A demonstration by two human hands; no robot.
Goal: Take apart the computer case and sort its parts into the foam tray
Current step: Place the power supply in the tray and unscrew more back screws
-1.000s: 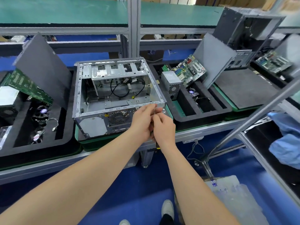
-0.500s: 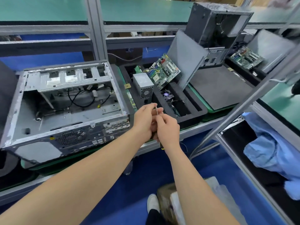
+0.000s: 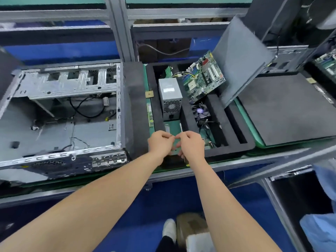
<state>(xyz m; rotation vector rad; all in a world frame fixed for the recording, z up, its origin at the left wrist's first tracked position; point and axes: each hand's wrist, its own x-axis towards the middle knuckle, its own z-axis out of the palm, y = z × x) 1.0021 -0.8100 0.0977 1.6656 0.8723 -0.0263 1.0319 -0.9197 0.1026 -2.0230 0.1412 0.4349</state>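
1. Left hand point(image 3: 160, 143) and right hand point(image 3: 191, 145): fingers curled, tips meeting, both pinching one tiny part point(image 3: 174, 137) that is too small to identify.
2. Black foam tray point(image 3: 234, 148) sits directly under the fingers. Stripped grey metal computer case point(image 3: 63, 113) lies well to their left.
3. Risk: the shared pinch slips. The part could drop past the tray's near rim, or bounce into the black cooling fan point(image 3: 201, 111) pocket just beyond the right fingers.
4. Risk: release over the wrong pocket spoils the sorting.

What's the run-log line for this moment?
left hand: pinches small part, type unclear | right hand: pinches same part | location: over foam tray near end | computer case: open, left of tray
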